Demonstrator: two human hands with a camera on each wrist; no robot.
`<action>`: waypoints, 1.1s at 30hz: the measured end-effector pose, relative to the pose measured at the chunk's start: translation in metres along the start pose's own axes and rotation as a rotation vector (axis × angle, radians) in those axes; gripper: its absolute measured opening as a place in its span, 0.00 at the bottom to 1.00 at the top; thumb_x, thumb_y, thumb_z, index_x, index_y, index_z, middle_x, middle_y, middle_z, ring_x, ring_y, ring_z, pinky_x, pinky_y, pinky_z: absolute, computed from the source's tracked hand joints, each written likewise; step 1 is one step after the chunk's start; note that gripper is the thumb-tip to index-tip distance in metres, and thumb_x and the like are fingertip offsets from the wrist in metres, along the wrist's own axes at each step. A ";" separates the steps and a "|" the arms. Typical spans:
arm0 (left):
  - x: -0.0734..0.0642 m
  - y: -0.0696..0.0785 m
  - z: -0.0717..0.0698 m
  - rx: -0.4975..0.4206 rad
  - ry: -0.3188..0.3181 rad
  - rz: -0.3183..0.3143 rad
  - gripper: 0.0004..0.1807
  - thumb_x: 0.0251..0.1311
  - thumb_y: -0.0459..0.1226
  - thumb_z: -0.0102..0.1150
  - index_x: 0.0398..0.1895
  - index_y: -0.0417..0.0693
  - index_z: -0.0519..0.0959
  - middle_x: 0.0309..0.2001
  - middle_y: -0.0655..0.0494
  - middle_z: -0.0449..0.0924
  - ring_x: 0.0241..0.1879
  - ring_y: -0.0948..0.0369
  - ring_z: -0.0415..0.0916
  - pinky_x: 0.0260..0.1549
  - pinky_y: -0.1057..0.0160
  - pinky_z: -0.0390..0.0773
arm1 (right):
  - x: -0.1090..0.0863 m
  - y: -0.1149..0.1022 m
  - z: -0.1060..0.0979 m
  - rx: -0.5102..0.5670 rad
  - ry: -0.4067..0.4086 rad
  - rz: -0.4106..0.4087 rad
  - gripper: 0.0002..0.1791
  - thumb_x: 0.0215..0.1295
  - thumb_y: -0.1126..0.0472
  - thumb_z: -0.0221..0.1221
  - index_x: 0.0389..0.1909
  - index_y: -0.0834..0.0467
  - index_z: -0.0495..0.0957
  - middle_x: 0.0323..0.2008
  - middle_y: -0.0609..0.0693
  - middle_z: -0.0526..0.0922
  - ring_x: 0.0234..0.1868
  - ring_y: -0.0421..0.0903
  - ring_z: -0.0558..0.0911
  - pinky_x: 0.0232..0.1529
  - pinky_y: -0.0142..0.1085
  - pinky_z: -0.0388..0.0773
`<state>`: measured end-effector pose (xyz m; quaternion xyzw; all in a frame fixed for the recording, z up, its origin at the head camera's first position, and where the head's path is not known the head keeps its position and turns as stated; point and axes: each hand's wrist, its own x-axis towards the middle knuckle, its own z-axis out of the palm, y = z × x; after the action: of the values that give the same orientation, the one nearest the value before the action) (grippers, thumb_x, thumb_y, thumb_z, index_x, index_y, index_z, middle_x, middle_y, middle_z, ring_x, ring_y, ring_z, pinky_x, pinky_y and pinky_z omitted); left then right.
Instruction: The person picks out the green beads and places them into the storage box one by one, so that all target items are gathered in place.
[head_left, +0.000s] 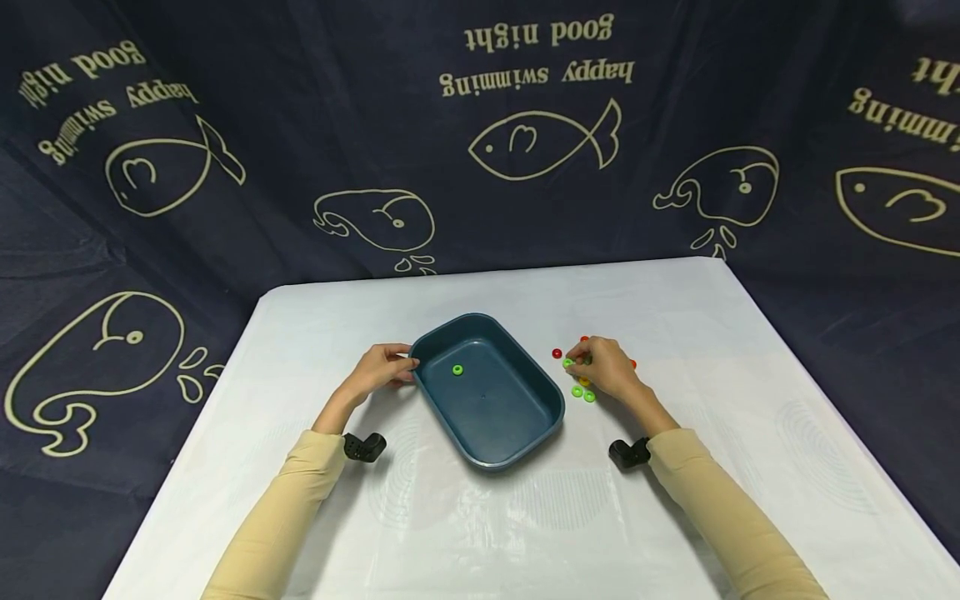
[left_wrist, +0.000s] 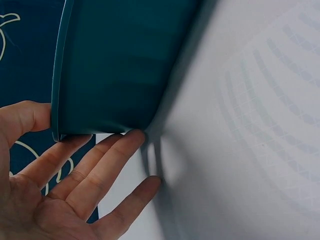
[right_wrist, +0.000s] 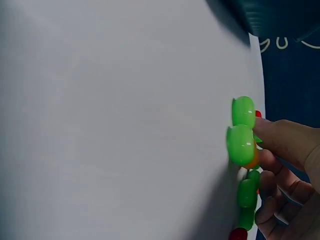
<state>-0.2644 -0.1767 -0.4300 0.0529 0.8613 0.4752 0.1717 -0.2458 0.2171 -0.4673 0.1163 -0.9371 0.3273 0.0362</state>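
Note:
A dark blue-green plastic basin (head_left: 495,421) stands on the table, and a small bright green ring (head_left: 457,370) lies on its floor. At the basin's left corner, my left hand (head_left: 382,367) grips the rim, thumb on one side and fingers spread along the outer wall. To the right of the basin, my right hand (head_left: 609,367) pinches a light green ring (head_left: 567,363) between thumb and fingertips, low among other small rings. Two more green rings (right_wrist: 241,145) lie just in front of it, with an orange-yellow ring (head_left: 585,381) partly behind them.
A red ring (head_left: 557,353) lies on the far left of the group, and darker green rings (right_wrist: 246,193) show beneath my right fingers. A white cloth (head_left: 465,542) covers the table. Behind it hangs a navy curtain (head_left: 375,125) with fish drawings.

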 end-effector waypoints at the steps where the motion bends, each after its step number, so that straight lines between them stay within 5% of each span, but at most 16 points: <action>1: 0.000 0.000 0.000 0.003 -0.001 0.002 0.27 0.61 0.40 0.56 0.62 0.35 0.69 0.52 0.35 0.78 0.39 0.53 0.85 0.46 0.51 0.82 | 0.001 -0.001 -0.001 0.000 0.001 0.003 0.11 0.52 0.62 0.68 0.35 0.63 0.85 0.27 0.53 0.82 0.29 0.44 0.77 0.28 0.30 0.73; 5: -0.001 0.002 0.000 0.002 0.001 0.015 0.27 0.61 0.40 0.56 0.61 0.34 0.69 0.51 0.35 0.78 0.36 0.56 0.85 0.45 0.52 0.83 | 0.004 -0.006 -0.008 0.005 0.013 0.025 0.10 0.53 0.62 0.67 0.36 0.61 0.85 0.30 0.54 0.82 0.30 0.45 0.79 0.28 0.31 0.74; 12: -0.024 0.032 -0.002 0.002 -0.015 0.007 0.26 0.62 0.35 0.53 0.61 0.29 0.67 0.53 0.30 0.76 0.43 0.44 0.82 0.50 0.46 0.79 | 0.014 -0.019 -0.020 -0.001 0.040 0.013 0.10 0.55 0.61 0.66 0.38 0.60 0.85 0.33 0.56 0.82 0.29 0.46 0.76 0.26 0.31 0.72; 33: -0.028 0.034 0.000 0.009 -0.004 0.006 0.26 0.63 0.36 0.53 0.61 0.28 0.67 0.52 0.30 0.76 0.43 0.44 0.82 0.50 0.44 0.78 | 0.059 -0.103 -0.015 0.047 0.077 -0.123 0.11 0.55 0.57 0.66 0.38 0.57 0.85 0.34 0.54 0.83 0.31 0.48 0.77 0.31 0.36 0.75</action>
<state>-0.2408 -0.1654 -0.3948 0.0574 0.8630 0.4717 0.1717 -0.2784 0.1373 -0.3848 0.1620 -0.9180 0.3506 0.0895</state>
